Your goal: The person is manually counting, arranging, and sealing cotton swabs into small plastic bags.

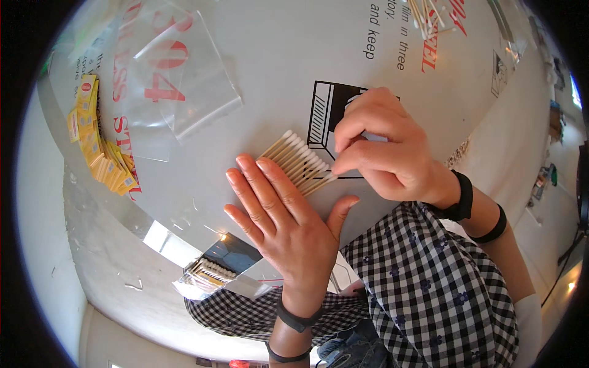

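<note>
A row of cotton swabs (297,157) with wooden sticks and white tips lies side by side on the film-covered table. My left hand (285,230) rests flat across the stick ends, fingers stretched out and thumb spread. My right hand (386,147) is closed in a pinch at the near end of the row. Its fingertips meet the white tip of one swab, which sticks out slightly from the others. The left fingers hide the lower ends of the sticks.
Loose cotton swabs (429,17) lie at the far right. Clear plastic bags (190,86) are spread at the far left, beside a fan of yellow labelled packets (103,150). Near the front edge, a clear pack of swabs (211,272) sits left of my left wrist.
</note>
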A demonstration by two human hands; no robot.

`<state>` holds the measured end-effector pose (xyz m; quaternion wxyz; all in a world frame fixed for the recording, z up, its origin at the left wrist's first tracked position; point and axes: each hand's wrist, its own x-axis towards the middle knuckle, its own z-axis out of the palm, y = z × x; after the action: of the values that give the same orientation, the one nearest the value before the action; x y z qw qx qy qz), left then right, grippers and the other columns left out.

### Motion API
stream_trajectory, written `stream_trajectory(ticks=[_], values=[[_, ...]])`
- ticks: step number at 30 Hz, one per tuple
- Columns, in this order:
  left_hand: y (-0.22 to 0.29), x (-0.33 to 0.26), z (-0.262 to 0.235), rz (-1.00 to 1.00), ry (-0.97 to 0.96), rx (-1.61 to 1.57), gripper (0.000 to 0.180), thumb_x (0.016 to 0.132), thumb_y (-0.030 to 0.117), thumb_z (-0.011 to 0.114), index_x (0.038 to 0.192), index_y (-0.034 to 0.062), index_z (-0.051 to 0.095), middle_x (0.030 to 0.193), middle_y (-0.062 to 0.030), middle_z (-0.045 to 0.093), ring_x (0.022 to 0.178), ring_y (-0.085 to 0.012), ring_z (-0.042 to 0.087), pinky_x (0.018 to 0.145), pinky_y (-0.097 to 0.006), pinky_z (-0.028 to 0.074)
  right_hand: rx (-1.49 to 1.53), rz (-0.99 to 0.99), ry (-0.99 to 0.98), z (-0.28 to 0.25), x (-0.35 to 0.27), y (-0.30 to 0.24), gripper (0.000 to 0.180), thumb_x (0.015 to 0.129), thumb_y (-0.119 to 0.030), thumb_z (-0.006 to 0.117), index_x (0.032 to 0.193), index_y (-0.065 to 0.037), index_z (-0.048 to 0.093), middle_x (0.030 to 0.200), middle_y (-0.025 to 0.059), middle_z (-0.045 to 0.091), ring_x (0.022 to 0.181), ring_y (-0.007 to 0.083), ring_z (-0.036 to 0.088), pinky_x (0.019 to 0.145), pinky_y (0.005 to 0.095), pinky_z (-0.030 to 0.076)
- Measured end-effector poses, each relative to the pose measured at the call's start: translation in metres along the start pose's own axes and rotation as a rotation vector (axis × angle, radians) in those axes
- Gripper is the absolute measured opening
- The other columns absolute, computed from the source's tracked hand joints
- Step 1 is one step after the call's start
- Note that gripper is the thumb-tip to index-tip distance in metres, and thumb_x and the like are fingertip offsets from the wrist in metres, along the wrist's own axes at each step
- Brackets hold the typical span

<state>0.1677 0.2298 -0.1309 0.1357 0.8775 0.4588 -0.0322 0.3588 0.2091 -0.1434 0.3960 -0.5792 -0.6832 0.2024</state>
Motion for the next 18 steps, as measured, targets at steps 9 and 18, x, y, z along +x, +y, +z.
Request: stream_trajectory(ticks=[9,18], values=[[0.0029,0.0015,-0.0021,-0.012,-0.011,-0.006,0.106,0.093,0.079,0.031,0.153,-0.0086,0.027,0.160,-0.0279,0.028,0.150,-0.0438,0.026,0.121,-0.058,0.015,-0.064,0.018,0.054,0.0029,0.0017,0.0002,0.017,0.070,0.000,0.073,0.079,-0.013,0.068,0.089,-0.0013,0.061,0.082,0.0200,0.058,0.071,0.0349,0.042],[0.0007,0.0003,-0.0011,-0.003,-0.010,-0.006,0.109,0.091,0.078,0.038,0.155,-0.0082,0.022,0.162,-0.0274,0.023,0.152,-0.0429,0.020,0.122,-0.058,0.013,-0.081,0.034,0.048,0.0038,0.0040,-0.0006,0.018,0.070,0.000,0.072,0.081,-0.014,0.068,0.091,0.0004,0.062,0.084,0.0211,0.058,0.076,0.0355,0.044]])
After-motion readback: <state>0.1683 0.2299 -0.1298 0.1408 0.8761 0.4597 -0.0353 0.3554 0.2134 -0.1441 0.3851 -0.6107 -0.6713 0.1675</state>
